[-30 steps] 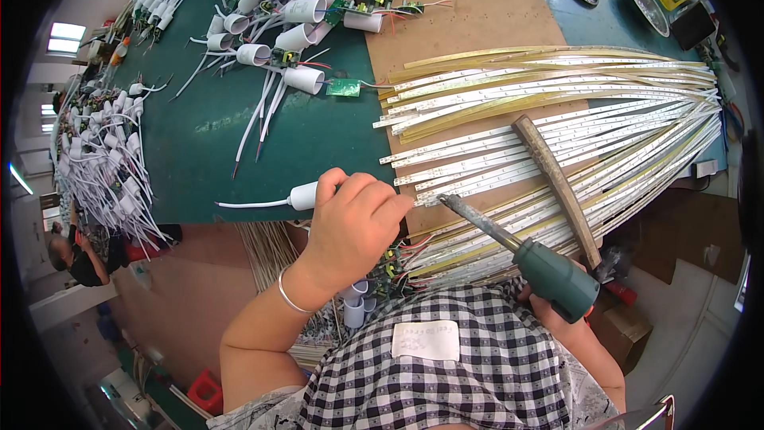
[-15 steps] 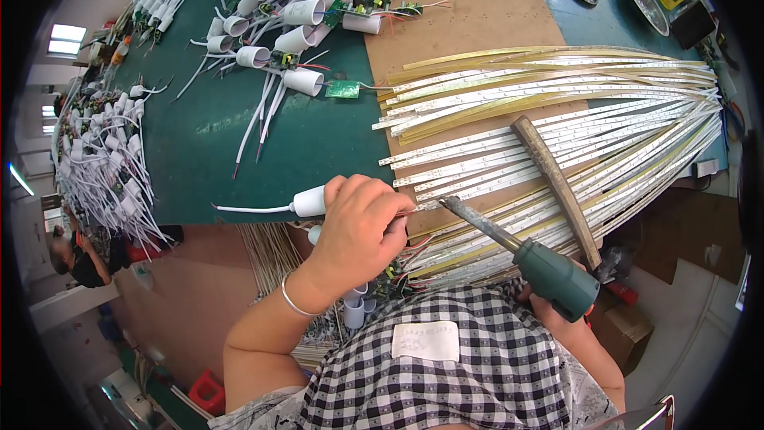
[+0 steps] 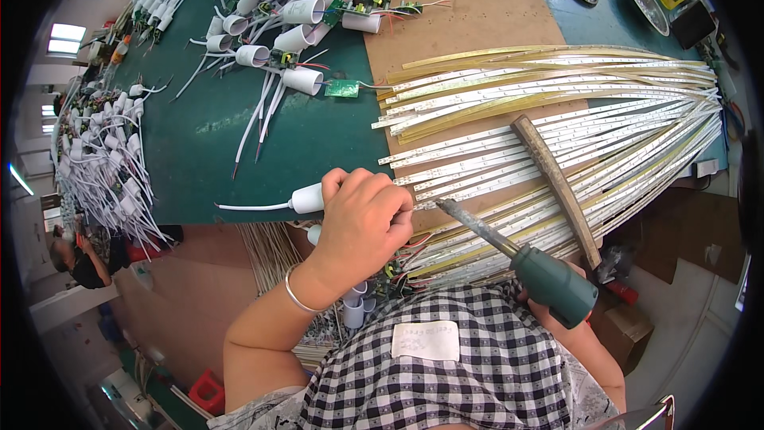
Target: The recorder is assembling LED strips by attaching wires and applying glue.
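Soldering iron (image 3: 553, 287): green handle low, metal shaft slanting up and in from the right of the left fingers; to do this well, I'd say, a steady wrist, a brief touch of the tip, and skin well clear of that metal

Iron tip (image 3: 442, 204): just right of the left fingertips, a small gap between them, right by the near strip ends, so a careful angle matters here

Left hand (image 3: 360, 219): back of the hand facing up, fingers curled in close together, thumb side toward the iron; whether they pinch something I cannot tell, the fingertips hide it; a firm, unmoving hold would be the thing while the tip works

Right hand (image 3: 557, 326): wrapped round the green handle, most of its fingers hidden behind it

White housing (image 3: 306, 199): there it is, just left of the left fingers, its right end going out of sight behind them, gripped or merely beside them, cannot tell

White cable (image 3: 255, 207): trailing from the housing, farther left of those fingers, along the bench edge

LED strips (image 3: 477, 183): fanning out to the right of the left fingers, nearest ends just beside the fingertips; neatly lined ends should make each joint easier to reach

Wooden bar (image 3: 557, 191): well to the right of the left fingers, lying across the strips
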`<state>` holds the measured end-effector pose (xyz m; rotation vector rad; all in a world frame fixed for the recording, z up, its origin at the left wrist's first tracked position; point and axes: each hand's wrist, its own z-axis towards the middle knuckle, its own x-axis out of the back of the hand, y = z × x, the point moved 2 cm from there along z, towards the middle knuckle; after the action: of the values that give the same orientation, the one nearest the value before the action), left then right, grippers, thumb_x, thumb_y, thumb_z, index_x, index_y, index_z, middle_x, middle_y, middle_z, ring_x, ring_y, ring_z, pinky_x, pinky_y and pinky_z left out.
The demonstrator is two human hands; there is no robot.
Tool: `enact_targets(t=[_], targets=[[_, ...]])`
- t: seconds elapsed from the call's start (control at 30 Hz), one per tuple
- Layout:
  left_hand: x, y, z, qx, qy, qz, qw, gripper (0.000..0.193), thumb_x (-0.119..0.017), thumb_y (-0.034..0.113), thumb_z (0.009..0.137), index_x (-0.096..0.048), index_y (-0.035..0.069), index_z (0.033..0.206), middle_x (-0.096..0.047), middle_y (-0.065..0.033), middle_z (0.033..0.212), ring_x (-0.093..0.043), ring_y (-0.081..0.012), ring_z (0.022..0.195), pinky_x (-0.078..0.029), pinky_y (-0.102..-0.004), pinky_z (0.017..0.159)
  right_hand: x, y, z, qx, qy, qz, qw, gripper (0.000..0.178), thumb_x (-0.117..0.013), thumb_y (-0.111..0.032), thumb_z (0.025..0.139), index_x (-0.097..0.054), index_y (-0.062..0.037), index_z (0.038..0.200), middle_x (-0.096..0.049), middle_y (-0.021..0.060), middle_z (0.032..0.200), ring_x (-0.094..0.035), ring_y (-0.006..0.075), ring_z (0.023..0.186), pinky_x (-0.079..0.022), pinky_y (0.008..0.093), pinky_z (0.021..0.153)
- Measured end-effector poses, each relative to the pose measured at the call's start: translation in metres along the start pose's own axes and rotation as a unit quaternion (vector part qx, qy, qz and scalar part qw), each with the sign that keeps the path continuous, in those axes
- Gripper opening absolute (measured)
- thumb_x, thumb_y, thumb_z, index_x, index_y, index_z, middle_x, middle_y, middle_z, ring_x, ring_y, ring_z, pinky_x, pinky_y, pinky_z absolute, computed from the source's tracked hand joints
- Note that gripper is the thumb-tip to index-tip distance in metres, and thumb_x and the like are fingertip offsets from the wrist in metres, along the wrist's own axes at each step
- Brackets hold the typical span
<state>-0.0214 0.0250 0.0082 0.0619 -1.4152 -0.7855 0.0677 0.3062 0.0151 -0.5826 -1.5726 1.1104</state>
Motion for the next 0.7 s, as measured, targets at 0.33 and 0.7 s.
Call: enact_targets(t=[0.33, 0.7], targets=[[0.001, 0.000, 0.000, 0.004, -0.005, -0.001, 1.000, 0.017, -0.069, 0.003, 0.067, -0.058, 0.014, 0.074, -0.053, 0.0029, 0.072, -0.053, -0.0198, 0.076, -0.031, -0.0384, 0.082, -0.005, 0.006, -0.001, 0.015, -0.003, 0.007, 1.000, 0.025, -0.065, -0.019, 0.087, -0.065, 0.0005, 0.102, -0.067, 0.0113, 0.090, -0.066, 0.0220, 0.068, -0.053, 0.0360, 0.067], [0.001, -0.001, -0.001, 0.011, -0.008, -0.001, 1.000, 0.015, -0.069, 0.005, 0.068, -0.059, 0.015, 0.073, -0.053, 0.0030, 0.072, -0.053, -0.0196, 0.077, -0.031, -0.0390, 0.082, 0.005, -0.004, -0.002, -0.094, -0.016, 0.018, 0.995, 0.032, -0.064, -0.026, 0.088, -0.066, -0.0005, 0.107, -0.069, 0.0090, 0.095, -0.069, 0.0231, 0.087, -0.055, 0.0322, 0.079]])
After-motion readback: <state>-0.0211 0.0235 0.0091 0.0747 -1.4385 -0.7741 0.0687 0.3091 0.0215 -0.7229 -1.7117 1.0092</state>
